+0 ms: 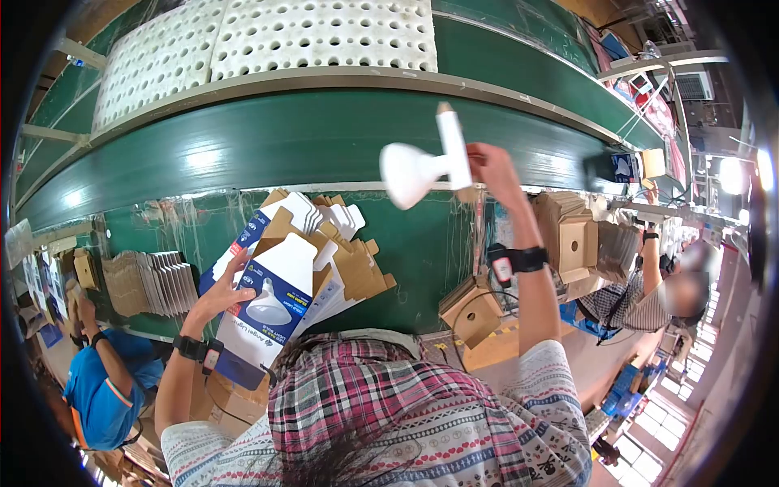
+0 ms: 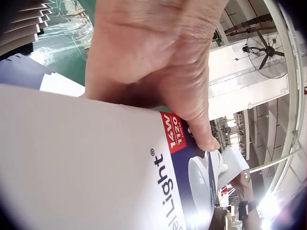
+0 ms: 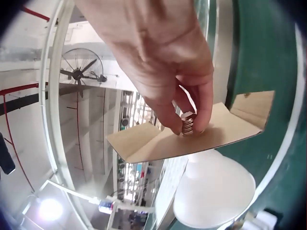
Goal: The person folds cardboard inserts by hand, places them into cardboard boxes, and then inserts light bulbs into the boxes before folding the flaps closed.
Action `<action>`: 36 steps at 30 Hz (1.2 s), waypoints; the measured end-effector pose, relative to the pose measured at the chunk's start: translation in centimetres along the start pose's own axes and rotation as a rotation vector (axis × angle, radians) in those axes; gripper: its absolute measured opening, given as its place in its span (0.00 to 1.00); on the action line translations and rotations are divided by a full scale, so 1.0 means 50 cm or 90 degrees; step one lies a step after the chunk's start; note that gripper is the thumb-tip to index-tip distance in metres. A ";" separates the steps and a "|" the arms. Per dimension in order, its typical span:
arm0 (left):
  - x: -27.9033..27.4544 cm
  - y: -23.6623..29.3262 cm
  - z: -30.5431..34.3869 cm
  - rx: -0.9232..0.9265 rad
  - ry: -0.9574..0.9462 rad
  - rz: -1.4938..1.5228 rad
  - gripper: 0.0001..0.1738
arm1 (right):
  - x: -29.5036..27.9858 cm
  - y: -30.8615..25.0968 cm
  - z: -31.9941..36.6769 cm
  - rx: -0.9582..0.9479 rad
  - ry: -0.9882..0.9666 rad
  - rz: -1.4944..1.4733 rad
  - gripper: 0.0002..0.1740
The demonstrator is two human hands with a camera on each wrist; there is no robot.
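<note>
In the head view my left hand (image 1: 215, 302) grips a blue and white printed light-bulb box (image 1: 247, 339), its white flap raised at the top. The left wrist view shows the thumb along the edge of this box (image 2: 91, 158). My right hand (image 1: 497, 172), out over the green bench, pinches the metal screw base (image 3: 188, 125) of a white reflector bulb (image 1: 408, 175) between thumb and fingers. Around the bulb's neck sits a folded cardboard insert (image 3: 192, 141). The wide white head of the bulb points left in the head view, away from the hand.
More flattened printed boxes and brown inserts (image 1: 357, 272) lie beside the held box. Stacked cardboard inserts (image 1: 568, 235) stand at right, white dividers (image 1: 158, 284) at left. Beyond runs a green conveyor (image 1: 284, 134) with a metal rail; white foam trays (image 1: 324, 36) lie behind it. Other people work on both sides.
</note>
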State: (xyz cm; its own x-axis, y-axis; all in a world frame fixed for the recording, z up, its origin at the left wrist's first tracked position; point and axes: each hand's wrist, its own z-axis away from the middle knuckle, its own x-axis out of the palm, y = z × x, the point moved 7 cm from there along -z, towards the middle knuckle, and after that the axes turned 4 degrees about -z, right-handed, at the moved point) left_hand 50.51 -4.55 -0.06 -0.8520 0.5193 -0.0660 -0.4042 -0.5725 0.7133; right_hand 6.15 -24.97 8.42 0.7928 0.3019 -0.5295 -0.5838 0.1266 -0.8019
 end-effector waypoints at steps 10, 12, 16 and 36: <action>-0.015 0.011 0.009 0.031 -0.029 0.080 0.63 | 0.344 -0.090 -0.078 0.026 -0.398 -0.232 0.10; -0.020 0.005 0.009 0.040 -0.029 0.092 0.64 | 0.355 -0.093 -0.079 0.047 -0.396 -0.189 0.11; -0.025 -0.004 -0.005 0.050 -0.034 0.081 0.66 | 0.357 -0.094 -0.086 0.074 -0.334 -0.146 0.13; -0.026 -0.005 -0.005 0.050 -0.004 0.108 0.64 | 0.630 -0.094 0.015 0.021 -0.542 -0.206 0.09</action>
State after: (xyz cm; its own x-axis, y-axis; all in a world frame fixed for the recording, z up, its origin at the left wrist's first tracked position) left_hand 51.64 -5.25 -0.31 -0.9034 0.4238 0.0644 -0.2274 -0.6011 0.7662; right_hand 33.76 -15.33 -4.27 0.5290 0.8410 0.1139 -0.3701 0.3494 -0.8608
